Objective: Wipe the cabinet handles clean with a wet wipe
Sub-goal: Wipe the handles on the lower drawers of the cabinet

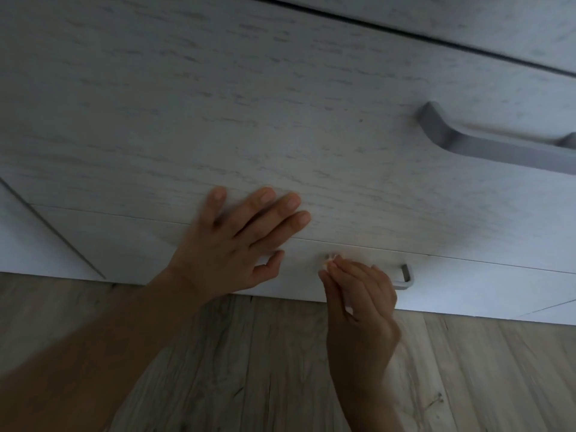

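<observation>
Low against a pale wood-grain cabinet front (280, 120), above a grey-brown plank floor (249, 353), two grey handles show. A large upper handle (486, 145) runs off the right edge. A thin lower handle (406, 277) is mostly hidden behind my right hand (358, 307), so only its right end shows. My left hand (230, 254) lies flat on the drawer front, fingers (280, 210) straight and spread, holding nothing. My right fingers are bunched, pinching a small crumpled wet wipe (330, 260) at the lower handle's left end.

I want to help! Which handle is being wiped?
The lower handle, by the floor: the right hand holds the wipe on it. The upper handle is untouched.
</observation>
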